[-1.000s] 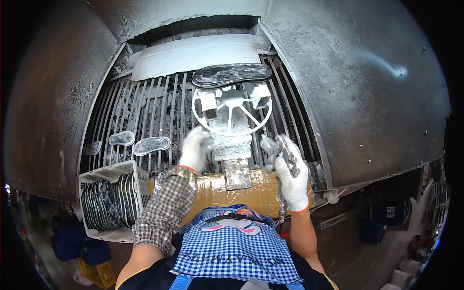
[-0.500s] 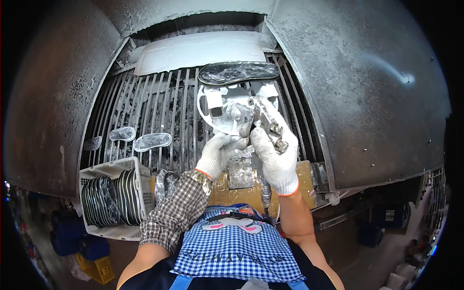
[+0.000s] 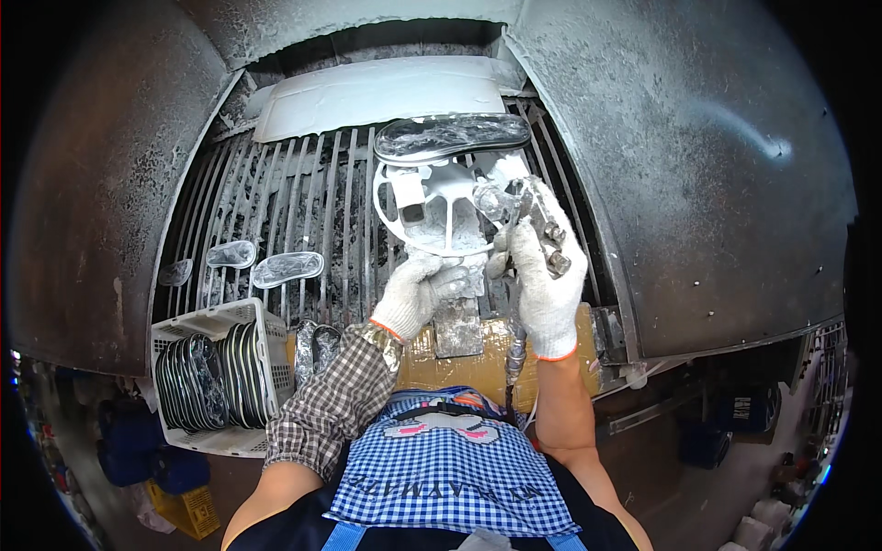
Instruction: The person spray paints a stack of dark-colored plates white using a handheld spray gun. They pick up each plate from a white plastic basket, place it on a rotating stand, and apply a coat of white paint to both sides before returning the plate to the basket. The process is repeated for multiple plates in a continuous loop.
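Your right hand (image 3: 554, 289) is clenched around the spray gun (image 3: 496, 204), over the right edge of the spoked wheel (image 3: 451, 186). Your left hand (image 3: 411, 292) is at the wheel's near edge; whether it clasps the rim cannot be told. The black sole-shaped piece (image 3: 452, 138) sits over the wheel's far edge.

Spray gun (image 3: 557, 263) — partly hidden, apron straps (image 3: 344, 536) — cut off
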`<state>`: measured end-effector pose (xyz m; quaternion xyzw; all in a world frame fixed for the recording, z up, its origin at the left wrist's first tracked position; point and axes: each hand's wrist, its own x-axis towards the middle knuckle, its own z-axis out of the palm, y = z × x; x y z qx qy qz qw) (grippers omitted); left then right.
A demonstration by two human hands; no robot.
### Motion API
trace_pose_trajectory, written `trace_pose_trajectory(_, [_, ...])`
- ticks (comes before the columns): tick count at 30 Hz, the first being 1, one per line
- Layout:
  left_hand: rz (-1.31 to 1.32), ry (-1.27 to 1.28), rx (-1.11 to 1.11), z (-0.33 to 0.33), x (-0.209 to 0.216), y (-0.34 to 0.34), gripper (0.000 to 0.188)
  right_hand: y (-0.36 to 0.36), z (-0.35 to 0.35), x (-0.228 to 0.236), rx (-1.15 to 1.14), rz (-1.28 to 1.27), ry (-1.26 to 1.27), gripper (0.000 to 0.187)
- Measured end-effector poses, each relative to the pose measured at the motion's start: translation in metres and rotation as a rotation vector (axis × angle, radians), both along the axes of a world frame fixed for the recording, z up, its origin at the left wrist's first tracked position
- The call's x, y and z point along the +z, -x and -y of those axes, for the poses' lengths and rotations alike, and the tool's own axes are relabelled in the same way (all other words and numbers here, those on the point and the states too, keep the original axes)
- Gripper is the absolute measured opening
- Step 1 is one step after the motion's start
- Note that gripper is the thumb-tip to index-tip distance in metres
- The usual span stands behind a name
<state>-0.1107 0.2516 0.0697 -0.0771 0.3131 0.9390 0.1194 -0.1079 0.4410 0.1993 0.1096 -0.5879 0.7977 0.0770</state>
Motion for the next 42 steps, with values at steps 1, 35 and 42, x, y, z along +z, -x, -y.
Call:
trace_pose_trajectory(1, [0.009, -0.004, 0.001, 0.000, 0.000, 0.000, 0.042, 0.000, -0.001, 0.000, -0.004, 0.009, 0.009, 0.053])
trace_pose_trajectory(35, [0.043, 0.010, -0.012, -0.009, 0.012, -0.004, 0.038, 0.000, -0.033, 0.007, -0.232, -0.054, 0.003, 0.054])
trace_pose_trajectory(42, [0.062, 0.017, 0.018, -0.002, 0.000, -0.003, 0.037, -0.002, -0.035, 0.006, -0.112, -0.039, 0.062, 0.053])
